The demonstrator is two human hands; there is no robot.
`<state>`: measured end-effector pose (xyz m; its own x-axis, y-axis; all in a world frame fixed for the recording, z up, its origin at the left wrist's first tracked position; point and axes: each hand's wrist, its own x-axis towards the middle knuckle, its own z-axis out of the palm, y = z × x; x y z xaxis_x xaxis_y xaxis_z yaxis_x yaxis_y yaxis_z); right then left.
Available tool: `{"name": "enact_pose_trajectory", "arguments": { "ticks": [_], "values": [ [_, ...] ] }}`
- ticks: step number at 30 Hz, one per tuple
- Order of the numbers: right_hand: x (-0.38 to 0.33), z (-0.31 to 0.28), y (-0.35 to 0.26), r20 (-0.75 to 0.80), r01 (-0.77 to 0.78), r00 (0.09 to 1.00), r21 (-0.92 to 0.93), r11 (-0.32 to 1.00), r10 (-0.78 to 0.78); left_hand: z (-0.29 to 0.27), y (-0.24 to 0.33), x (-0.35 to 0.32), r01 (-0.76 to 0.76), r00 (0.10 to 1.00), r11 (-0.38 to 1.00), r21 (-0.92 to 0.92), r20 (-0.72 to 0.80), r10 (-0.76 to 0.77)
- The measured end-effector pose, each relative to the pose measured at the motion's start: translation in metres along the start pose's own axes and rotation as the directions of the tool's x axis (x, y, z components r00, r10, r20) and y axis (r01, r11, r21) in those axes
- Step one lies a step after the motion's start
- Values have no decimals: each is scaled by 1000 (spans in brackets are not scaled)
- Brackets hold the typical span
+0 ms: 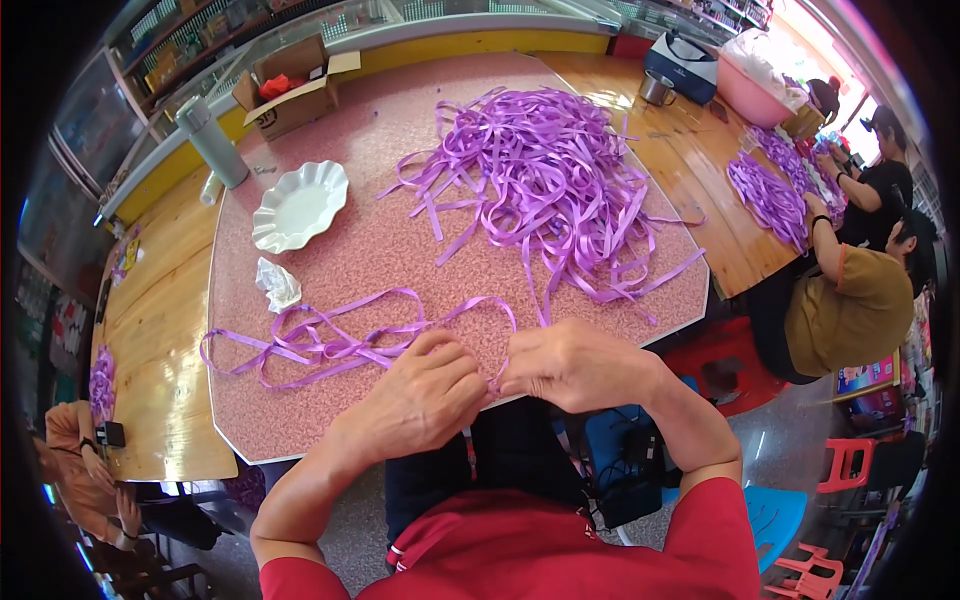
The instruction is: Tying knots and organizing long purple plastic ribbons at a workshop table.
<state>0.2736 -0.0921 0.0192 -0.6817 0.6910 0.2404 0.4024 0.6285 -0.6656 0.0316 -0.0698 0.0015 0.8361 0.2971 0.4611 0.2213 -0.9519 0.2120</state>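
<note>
Close together at the near edge of the pink table (370, 220), my left hand (432, 388) and my right hand (575, 368) are both closed. Between them runs a purple ribbon (497, 318), looping up from my fingers. My right thumb and forefinger pinch it; the fingertips of my left hand are partly hidden, but the ribbon passes into them. Several loose purple ribbon loops (300, 345) lie on the tabletop left of my left hand. Farther off to the right rises a large tangled pile of purple ribbons (545, 170).
A white scalloped dish (300, 205), a crumpled tissue (277, 285), a grey-green bottle (212, 142) and an open cardboard box (290, 100) stand at the left and back. A metal cup (656, 88) is at the far right. People sit at both sides, one in an olive top (850, 310) beside more ribbons.
</note>
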Motion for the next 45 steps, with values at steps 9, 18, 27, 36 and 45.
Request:
{"name": "enact_pose_trajectory", "arguments": {
  "ticks": [9, 18, 27, 36, 45],
  "values": [
    [-13, -16, -24, 5, 264, 963, -214, 940, -269, -6, 0, -3, 76, 982, 847, -526, 185, 26],
    [-47, -22, -63, -129, 246, 968, 288, 925, -218, 47, -9, 75, 103, 991, 871, -480, -21, -129],
    [-67, -9, -51, 175, 87, 945, 678, 730, -275, 25, -93, 128, 358, 922, 848, -390, 7, -387],
    [-96, -59, -12, -351, 200, 932, 709, 676, 92, -35, -107, 89, 208, 971, 916, -342, -45, -237],
    [-123, -90, 80, -632, 229, 542, 745, 627, 554, -62, -94, -21, 513, 857, 662, -546, 280, -433]
  ]
}}
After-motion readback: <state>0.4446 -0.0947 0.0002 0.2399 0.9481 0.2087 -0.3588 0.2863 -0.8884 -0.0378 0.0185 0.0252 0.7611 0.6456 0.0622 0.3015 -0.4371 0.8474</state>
